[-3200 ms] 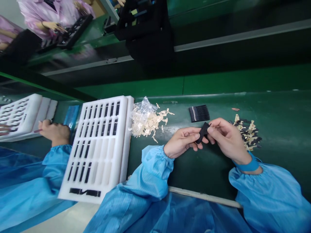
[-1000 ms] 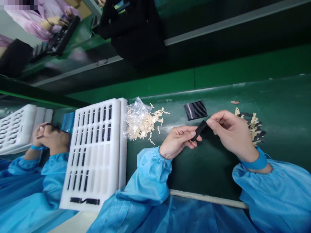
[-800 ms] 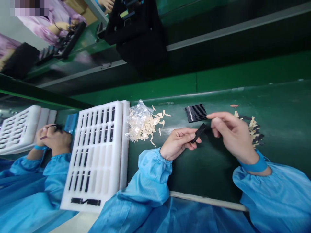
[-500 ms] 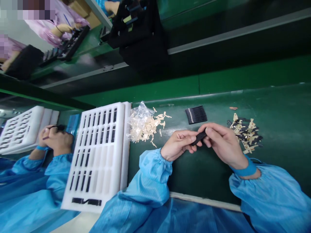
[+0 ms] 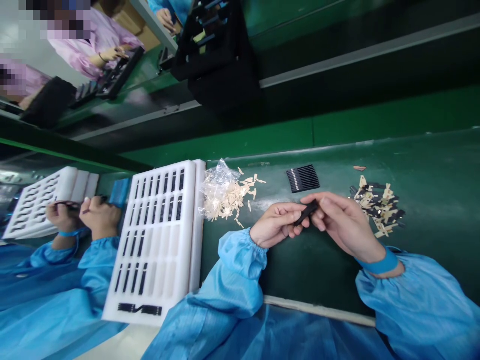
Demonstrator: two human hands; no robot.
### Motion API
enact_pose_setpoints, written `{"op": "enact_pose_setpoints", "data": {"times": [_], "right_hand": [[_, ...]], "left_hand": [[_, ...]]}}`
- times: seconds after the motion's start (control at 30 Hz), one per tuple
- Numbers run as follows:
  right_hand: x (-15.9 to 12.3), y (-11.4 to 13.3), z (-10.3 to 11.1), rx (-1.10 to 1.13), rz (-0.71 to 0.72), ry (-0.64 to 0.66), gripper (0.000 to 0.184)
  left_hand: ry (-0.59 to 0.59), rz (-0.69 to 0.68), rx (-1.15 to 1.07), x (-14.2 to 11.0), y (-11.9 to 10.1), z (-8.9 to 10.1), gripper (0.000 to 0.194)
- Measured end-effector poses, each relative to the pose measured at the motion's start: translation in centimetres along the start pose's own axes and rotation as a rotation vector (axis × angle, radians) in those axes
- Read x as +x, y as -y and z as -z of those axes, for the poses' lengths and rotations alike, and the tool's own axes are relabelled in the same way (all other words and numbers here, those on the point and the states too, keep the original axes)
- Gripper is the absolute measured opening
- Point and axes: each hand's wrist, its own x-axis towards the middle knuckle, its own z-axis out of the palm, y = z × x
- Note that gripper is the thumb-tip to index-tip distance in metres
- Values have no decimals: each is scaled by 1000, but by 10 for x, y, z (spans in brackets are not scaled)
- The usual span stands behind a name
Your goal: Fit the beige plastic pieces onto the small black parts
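A small flat black strip is held between both my hands just above the dark green table. My left hand pinches its lower end, fingers curled. My right hand closes thumb and fingers on its upper end. Behind my hands lies a row of black strips. To my right sits a pile of tan and black peeled bits. A clear bag with spilled tan pieces lies to the left.
A white foam tray with slots partly filled by black strips stands left of my arm. A co-worker's hands work beside another white tray. Further people in pink work at black trays at the far left.
My right hand lifted off the strip briefly, then came back and closed on its upper end. My left hand kept its hold. The view shifted slightly.
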Motion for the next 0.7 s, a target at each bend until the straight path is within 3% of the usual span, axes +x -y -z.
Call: {"op": "enact_pose_setpoints", "data": {"times": [0.2, 0.5, 0.7], "right_hand": [[-1, -7, 6, -136, 66, 17, 29], [4, 1, -1, -295, 128, -63, 22], [4, -3, 5, -280, 105, 2, 31]], "left_hand": [[-13, -7, -14, -1, 0, 0, 42], [-74, -54, -4, 2, 2, 0, 47], [-140, -138, 121, 2, 2, -3, 46]]}}
